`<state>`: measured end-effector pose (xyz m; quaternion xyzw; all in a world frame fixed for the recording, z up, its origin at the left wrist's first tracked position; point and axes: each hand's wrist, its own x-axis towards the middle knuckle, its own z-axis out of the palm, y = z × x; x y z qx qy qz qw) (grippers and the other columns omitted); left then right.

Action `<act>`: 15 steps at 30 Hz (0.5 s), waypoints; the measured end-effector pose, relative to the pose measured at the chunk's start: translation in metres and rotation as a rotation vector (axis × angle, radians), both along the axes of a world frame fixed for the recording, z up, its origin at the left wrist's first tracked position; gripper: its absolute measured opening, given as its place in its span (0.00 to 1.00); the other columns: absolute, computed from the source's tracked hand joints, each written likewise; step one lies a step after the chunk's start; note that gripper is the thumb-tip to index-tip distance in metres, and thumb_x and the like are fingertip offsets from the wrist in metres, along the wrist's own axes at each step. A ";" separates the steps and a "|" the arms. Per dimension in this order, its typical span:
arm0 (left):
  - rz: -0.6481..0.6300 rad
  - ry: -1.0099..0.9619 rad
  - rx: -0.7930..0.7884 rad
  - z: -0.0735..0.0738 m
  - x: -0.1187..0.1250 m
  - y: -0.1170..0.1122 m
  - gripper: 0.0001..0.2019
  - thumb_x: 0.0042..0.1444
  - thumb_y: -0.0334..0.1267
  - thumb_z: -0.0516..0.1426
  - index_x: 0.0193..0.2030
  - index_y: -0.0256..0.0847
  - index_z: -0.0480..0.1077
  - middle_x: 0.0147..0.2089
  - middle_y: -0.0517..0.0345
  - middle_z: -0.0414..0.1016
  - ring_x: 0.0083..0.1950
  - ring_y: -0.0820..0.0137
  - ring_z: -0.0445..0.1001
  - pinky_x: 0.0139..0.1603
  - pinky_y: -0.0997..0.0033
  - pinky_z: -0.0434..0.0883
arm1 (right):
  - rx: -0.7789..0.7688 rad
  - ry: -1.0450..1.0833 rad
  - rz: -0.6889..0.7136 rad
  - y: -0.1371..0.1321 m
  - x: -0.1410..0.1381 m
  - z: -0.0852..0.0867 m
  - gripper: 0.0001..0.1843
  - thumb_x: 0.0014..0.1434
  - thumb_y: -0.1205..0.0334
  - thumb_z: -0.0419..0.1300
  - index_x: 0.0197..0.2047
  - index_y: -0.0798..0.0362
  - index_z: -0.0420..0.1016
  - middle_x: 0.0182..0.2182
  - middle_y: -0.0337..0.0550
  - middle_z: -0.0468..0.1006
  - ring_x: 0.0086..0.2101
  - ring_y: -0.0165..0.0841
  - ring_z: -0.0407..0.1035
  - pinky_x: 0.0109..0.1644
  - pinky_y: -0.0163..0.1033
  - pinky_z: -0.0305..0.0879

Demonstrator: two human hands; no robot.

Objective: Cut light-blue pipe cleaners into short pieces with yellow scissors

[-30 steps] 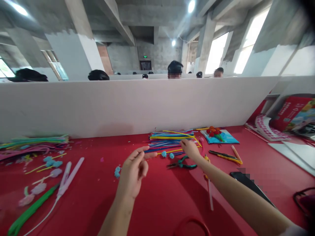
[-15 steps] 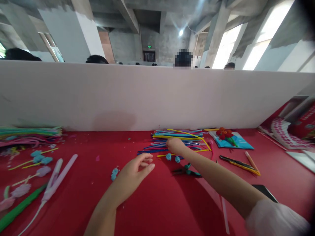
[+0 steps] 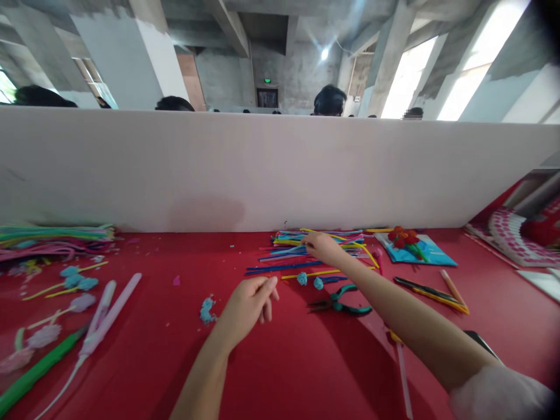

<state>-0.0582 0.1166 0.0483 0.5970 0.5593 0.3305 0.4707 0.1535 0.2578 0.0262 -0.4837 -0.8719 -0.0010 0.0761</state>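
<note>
Pipe cleaners (image 3: 289, 248): mixed colours, loose pile at the back edge of the red desk (image 3: 284, 361), against the white partition (image 3: 262, 169). Right hand (image 3: 321, 246) rests on the pile; whether it grips cannot be told. Left hand (image 3: 249, 306) is loosely curled and empty, over bare desk nearer the person. Green-handled pliers (image 3: 343, 300) lie just right.

Matt red cloth (image 3: 284, 361) is covering the worktop. Pipe cleaners (image 3: 289, 268) are looking fuzzy and soft. Pliers (image 3: 345, 302) are showing smooth green plastic grips.

no text can be read. the small green lit sign (image 3: 267, 80) above the dark far doorway (image 3: 268, 98) is too small, and the red-and-white printed sheets (image 3: 507, 236) at the right edge are blurred.
</note>
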 end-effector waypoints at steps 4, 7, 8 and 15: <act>0.100 -0.354 0.004 0.002 0.018 -0.001 0.14 0.49 0.39 0.55 0.41 0.37 0.67 0.32 0.54 0.73 0.29 0.72 0.69 0.29 0.75 0.63 | 0.104 0.143 -0.043 -0.038 -0.001 0.031 0.15 0.62 0.62 0.42 0.43 0.57 0.67 0.33 0.44 0.73 0.32 0.29 0.67 0.35 0.36 0.61; 0.075 -0.714 -0.075 0.006 0.035 -0.006 0.18 0.51 0.41 0.53 0.49 0.39 0.66 0.51 0.48 0.68 0.50 0.65 0.66 0.47 0.69 0.62 | 0.109 0.214 0.076 -0.092 -0.017 0.039 0.13 0.60 0.64 0.44 0.40 0.53 0.68 0.29 0.39 0.74 0.28 0.26 0.66 0.30 0.30 0.57; 0.039 -0.828 -0.120 0.007 0.039 -0.008 0.18 0.54 0.43 0.51 0.49 0.39 0.65 0.53 0.49 0.66 0.53 0.65 0.64 0.50 0.68 0.60 | 0.101 0.223 0.137 -0.111 -0.022 0.039 0.10 0.59 0.63 0.47 0.38 0.51 0.69 0.29 0.38 0.74 0.28 0.25 0.66 0.30 0.29 0.56; -0.177 -0.912 -0.174 0.021 0.039 -0.022 0.14 0.53 0.32 0.48 0.43 0.33 0.69 0.45 0.43 0.71 0.41 0.62 0.71 0.28 0.72 0.68 | 0.125 0.695 0.089 -0.161 -0.015 0.061 0.09 0.57 0.60 0.51 0.34 0.53 0.69 0.26 0.40 0.71 0.29 0.28 0.64 0.34 0.33 0.57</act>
